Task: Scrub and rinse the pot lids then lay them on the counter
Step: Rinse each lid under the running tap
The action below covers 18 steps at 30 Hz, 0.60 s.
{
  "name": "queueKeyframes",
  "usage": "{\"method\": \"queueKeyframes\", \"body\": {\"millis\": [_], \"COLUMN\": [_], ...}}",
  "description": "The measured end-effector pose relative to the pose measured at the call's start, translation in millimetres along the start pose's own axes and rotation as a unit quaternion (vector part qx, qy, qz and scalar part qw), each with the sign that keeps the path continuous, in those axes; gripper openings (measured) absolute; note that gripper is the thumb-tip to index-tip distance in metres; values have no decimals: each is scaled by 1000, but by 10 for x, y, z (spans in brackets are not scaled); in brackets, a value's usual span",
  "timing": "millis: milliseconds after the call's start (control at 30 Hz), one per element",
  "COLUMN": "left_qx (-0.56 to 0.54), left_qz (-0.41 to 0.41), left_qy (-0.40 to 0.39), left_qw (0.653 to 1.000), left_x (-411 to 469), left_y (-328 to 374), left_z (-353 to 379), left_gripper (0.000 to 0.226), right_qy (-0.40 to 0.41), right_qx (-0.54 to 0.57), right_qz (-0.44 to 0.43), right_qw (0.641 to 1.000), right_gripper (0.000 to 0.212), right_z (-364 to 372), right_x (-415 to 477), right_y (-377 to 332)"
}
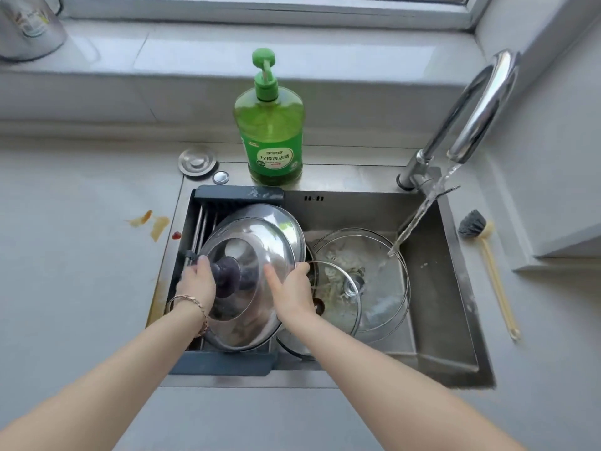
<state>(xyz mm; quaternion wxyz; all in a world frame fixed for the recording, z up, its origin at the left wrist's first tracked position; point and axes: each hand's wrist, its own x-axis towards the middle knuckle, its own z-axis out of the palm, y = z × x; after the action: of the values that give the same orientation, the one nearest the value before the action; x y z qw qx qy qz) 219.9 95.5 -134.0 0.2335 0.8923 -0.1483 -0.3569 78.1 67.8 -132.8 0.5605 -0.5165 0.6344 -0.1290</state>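
Note:
A steel pot lid (250, 252) with a dark knob (227, 278) is tilted over the dark drain rack (240, 193) in the left of the sink. My left hand (198, 281) holds its left rim beside the knob. My right hand (292, 294) grips its right rim, thumb on top. A second steel lid (286, 219) lies behind and under it. Two glass lids sit in the basin, a small one (338, 297) and a large one (377, 281). Water from the faucet (474, 105) falls on the large glass lid.
A green dish soap bottle (270, 125) stands behind the sink. A brush (484, 255) lies on the counter at the right. Brown and red stains (153, 224) mark the left counter (81, 255). A sink plug (196, 161) rests near the rack, and a kettle (27, 27) stands far left.

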Motion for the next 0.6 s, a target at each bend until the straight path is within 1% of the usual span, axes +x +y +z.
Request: {"method": "queueKeyframes", "body": {"millis": [33, 67, 133, 167, 233, 300, 333, 400, 467, 533, 600], "left_qx": [30, 68, 166, 211, 268, 307, 323, 345, 353, 354, 348], "left_qz": [58, 118, 212, 239, 268, 293, 300, 299, 284, 270, 266], "left_qy": [12, 19, 17, 11, 3, -4, -9, -14, -10, -14, -20], "left_qw": [998, 990, 963, 948, 925, 906, 898, 890, 891, 895, 899], "left_x": [-88, -174, -309, -364, -441, -479, -484, -473, -450, -440, -449], "left_y": [56, 103, 165, 197, 248, 285, 293, 293, 275, 247, 214], "left_z": [32, 66, 213, 302, 468, 596, 645, 716, 758, 784, 798], "left_gripper": [48, 48, 57, 60, 60, 58, 56, 55, 55, 57, 58], "right_qy": [-7, -20, -42, -51, -76, -101, -94, -47, -4, 2, -23], "right_qx": [7, 11, -8, -26, -61, -83, -95, -132, -168, -184, -163], "right_qz": [-1, -3, -13, -23, -46, -50, -41, 12, 110, 180, 217], "right_qw": [1000, 1000, 999, 998, 994, 990, 990, 990, 980, 966, 962], "right_gripper": [41, 40, 38, 35, 30, 33, 33, 31, 37, 49, 58], "right_z": [-1, 6, -35, -77, -217, -427, -553, -814, -1026, -1156, -1198], "right_x": [-4, -6, 11, 22, 74, 131, 173, 309, 487, 656, 782], "right_y": [35, 73, 208, 276, 405, 552, 658, 956, 1257, 1424, 1462]}}
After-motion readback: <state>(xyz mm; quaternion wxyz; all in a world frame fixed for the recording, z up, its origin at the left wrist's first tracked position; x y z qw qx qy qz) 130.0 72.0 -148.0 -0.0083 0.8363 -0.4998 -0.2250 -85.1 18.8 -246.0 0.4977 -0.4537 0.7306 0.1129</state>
